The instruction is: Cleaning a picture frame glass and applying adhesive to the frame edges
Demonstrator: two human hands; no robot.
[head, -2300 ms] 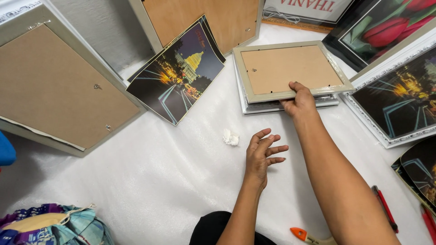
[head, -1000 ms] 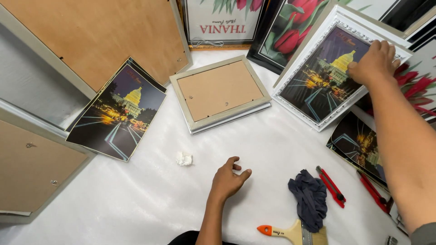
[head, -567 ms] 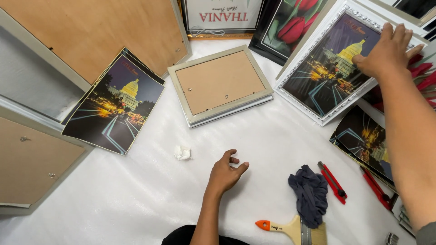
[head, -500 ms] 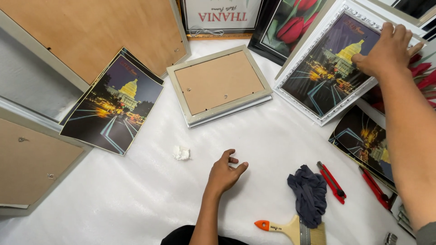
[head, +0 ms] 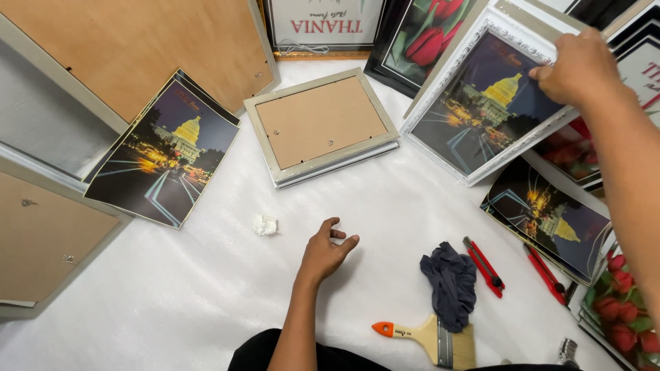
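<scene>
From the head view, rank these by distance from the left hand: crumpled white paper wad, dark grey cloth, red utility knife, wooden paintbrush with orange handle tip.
1. Crumpled white paper wad, to the left of the left hand.
2. Dark grey cloth, to its right.
3. Wooden paintbrush and red utility knife: too close to call.

We cannot see the fingertips of the right hand; they curl behind the edge of the white ornate frame with the night-time dome print. The large brown board-backed frame runs off the top edge. A small metal object at the bottom is cut off, perhaps a clip. The red tulip prints leave the right edge.
</scene>
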